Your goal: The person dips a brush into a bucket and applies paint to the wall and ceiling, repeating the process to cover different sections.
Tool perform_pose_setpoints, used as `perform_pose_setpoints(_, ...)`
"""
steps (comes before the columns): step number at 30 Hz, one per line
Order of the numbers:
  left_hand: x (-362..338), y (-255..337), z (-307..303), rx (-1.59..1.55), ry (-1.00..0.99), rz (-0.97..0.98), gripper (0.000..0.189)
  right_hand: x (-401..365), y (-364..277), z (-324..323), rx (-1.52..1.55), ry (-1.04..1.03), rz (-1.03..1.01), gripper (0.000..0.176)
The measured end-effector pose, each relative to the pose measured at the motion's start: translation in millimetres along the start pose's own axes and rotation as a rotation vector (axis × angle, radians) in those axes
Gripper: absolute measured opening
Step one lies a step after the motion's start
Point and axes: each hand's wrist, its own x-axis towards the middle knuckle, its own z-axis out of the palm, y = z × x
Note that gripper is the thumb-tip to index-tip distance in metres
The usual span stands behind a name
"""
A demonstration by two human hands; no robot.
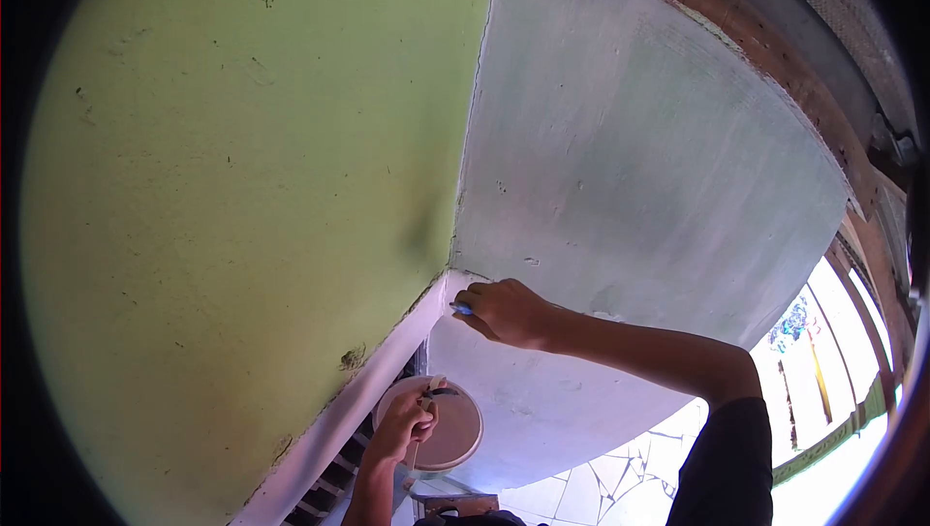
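My right hand [509, 313] is closed around a small tool with a blue part [461, 308]; the fingers hide most of it, so its kind does not show. It is at the inner corner, close to the pale painted ledge [392, 356] where the walls meet. Lower down, my left hand [409, 426] is closed on the handle of a round bucket [460, 434]. Pale pinkish liquid, which looks like paint, shows inside the bucket. A dark item [443, 392] lies by the bucket's rim beside my fingers.
A yellow-green wall [242, 158] with chips and stains fills the left. On the right is a whitish, streaky wall [620, 158] under a wooden beam [765, 51]. Below are dark slatted openings [334, 478] and a cracked-pattern tile floor [601, 487]. Bright daylight enters at right.
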Motion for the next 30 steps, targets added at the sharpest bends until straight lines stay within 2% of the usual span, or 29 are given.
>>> perform_pose_setpoints(1,1.3,0.5,0.1,0.011,-0.004,-0.012,0.057,1.8,1.2,-2.4,0.033,-0.048,0.078,0.022)
perform_pose_setpoints(3,5.1,-3.2,0.5,0.010,-0.011,-0.028,0.057,19.3,27.8,-32.2,-0.061,0.029,0.110,0.020)
perform_pose_setpoints(4,7.3,-4.1,1.8,0.004,-0.007,-0.039,0.057,32.6,38.5,-60.9,-0.039,0.119,0.127,0.021)
perform_pose_setpoints(7,11.7,-0.1,9.1,0.018,-0.030,-0.061,0.057,68.5,43.4,-175.1,-0.153,0.177,0.279,0.022)
perform_pose_setpoints(8,11.9,2.4,11.6,0.022,-0.033,-0.073,0.057,74.3,50.0,-201.1,-0.278,0.343,0.179,0.022)
perform_pose_setpoints(10,10.4,10.2,16.4,0.023,-0.027,-0.054,0.058,86.3,42.4,-253.6,-0.533,0.437,0.135,0.013)
perform_pose_setpoints(12,9.2,15.3,22.5,0.029,0.003,-0.059,0.060,87.0,40.0,-281.9,-0.800,0.517,-0.018,0.011)
perform_pose_setpoints(13,8.6,17.8,25.7,0.035,0.033,-0.053,0.061,79.9,37.2,-290.6,-0.792,0.520,-0.014,0.011)
perform_pose_setpoints(14,8.7,18.2,26.3,0.034,0.035,-0.051,0.061,72.6,32.1,-297.4,-0.732,0.619,-0.109,0.012)
perform_pose_setpoints(15,9.5,18.4,27.1,0.042,0.034,-0.052,0.061,66.9,29.9,-301.0,-0.669,0.717,-0.206,0.014)
perform_pose_setpoints(19,13.1,20.9,36.2,0.077,0.012,-0.077,0.062,50.9,55.9,-278.2,-0.774,0.742,-0.190,0.018)
perform_pose_setpoints(21,16.7,19.9,37.2,0.097,0.000,-0.083,0.062,37.2,78.5,-267.8,-1.057,0.676,-0.204,0.023)
perform_pose_setpoints(26,22.0,17.9,35.1,0.055,-0.059,-0.108,0.061,26.1,93.4,-254.4,-1.027,0.672,-0.173,0.021)
perform_pose_setpoints(30,23.0,12.5,29.8,0.043,-0.052,-0.091,0.058,3.2,77.9,-192.8,-0.828,0.619,-0.164,0.022)
